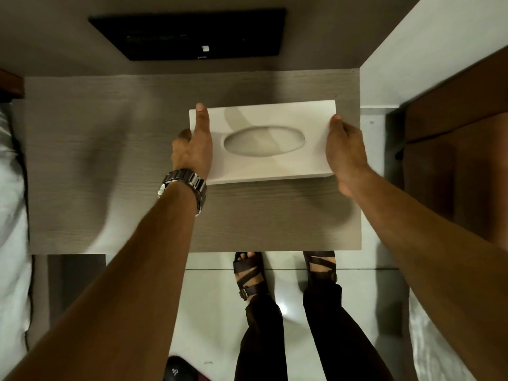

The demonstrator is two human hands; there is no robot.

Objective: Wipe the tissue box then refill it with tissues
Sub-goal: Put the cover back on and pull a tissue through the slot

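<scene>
The white tissue box [264, 141] sits over the right half of a grey wood-grain table [110, 160], its long sides running left to right and its oval dispensing slot facing up. Through the slot only a pale grey interior shows; whether any tissue lies inside cannot be told. Whether the box rests on the tabletop or is held just clear of it cannot be told either.

The person's left hand [193, 149] is closed on the left end of the box: the thumb lies flat along the top face near the left edge, and the other fingers wrap down over the end out of sight. A metal-link wristwatch [187, 188] is worn on that wrist. The right hand [345, 152] is clamped on the right end, fingers curled over the edge and the palm pressed against the side. Both forearms are bare and reach forward from the lower corners of the view.

A flat black screen [189, 34] is on the wall behind the table, well apart from the box. White bedding [11, 215] lies along the left edge of the view, beside the table. A brown wooden panel [453, 133] stands to the right.

Below the near edge of the table, the person's feet in dark strapped sandals [250, 273] stand on a pale glossy tiled floor [214, 312], with dark trousers above them. A dark object shows at the bottom edge, too cropped to identify.
</scene>
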